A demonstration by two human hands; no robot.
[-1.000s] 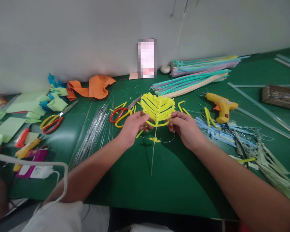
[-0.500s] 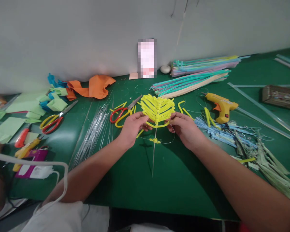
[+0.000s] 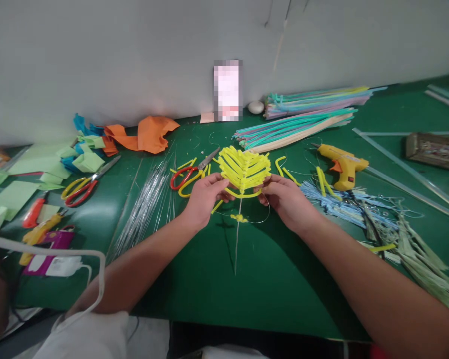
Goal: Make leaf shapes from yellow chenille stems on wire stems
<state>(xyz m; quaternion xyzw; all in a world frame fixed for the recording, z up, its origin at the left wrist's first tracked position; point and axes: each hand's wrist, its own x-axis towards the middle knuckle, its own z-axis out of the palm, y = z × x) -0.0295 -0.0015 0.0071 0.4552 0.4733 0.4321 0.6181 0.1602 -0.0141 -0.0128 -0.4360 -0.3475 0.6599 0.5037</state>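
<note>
A leaf shape made of yellow pipe cleaners [image 3: 243,167] is held up between my hands, its strips slanting out from a middle rib. My left hand [image 3: 205,197] pinches the lower left edge, thumb on top. At the lower right edge, the fingers of my right hand [image 3: 286,199] are closed on the curved bottom strip; some fingertips are hidden behind it. A thin wire stem [image 3: 237,247] runs down from the leaf. Near it is a small twisted yellow piece [image 3: 239,218] with a fine looping wire. Red-and-yellow-handled scissors [image 3: 189,177] lie just beyond my left hand.
Bundled pastel pipe cleaners [image 3: 299,127] lie at the back, below a phone [image 3: 228,89] against the wall. A yellow glue gun [image 3: 342,162] and blue tassels [image 3: 333,204] are on the right. Loose wires [image 3: 144,209], second scissors [image 3: 86,187] and orange paper [image 3: 153,134] lie left.
Both hands stay nearly still on the leaf; the stem's lower end has shifted very slightly. At the far left edge, another person's hand has moved a little.
</note>
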